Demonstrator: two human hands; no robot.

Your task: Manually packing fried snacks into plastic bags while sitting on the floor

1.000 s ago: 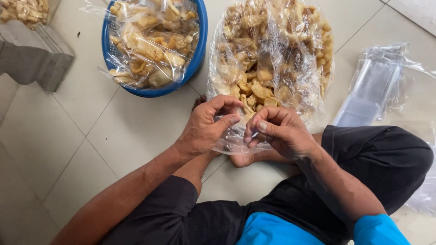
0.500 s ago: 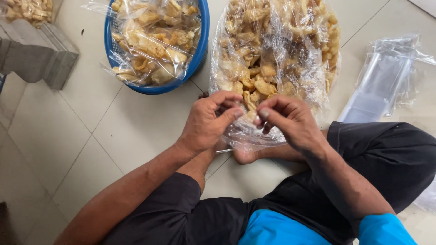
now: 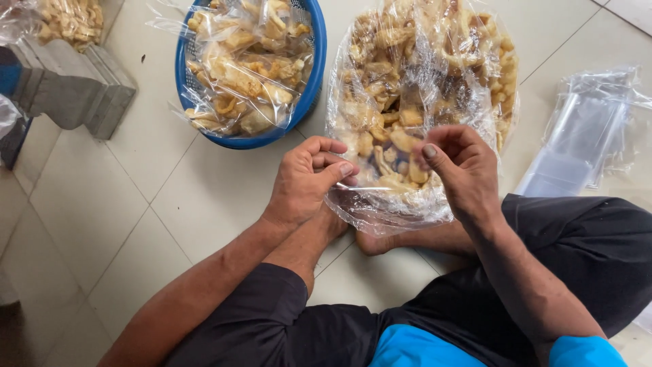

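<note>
Hands pinching rim of large clear plastic bag of golden fried crackers (image 3: 421, 102) — left hand (image 3: 307, 180) and right hand (image 3: 462, 170) both closed on film, beside blue basket (image 3: 314, 75).

Clear snack-filled bag (image 3: 414, 102), floor-resting, open-mouthed

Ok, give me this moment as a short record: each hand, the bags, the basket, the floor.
left hand: pinching clear film at the big bag's near edge
right hand: fingers pinched together above the same edge
big bag: clear, full of pale fried snacks, on the floor
basket: blue, holds smaller filled bags
empty bags: clear stack, to the right
floor: pale tiles
</note>
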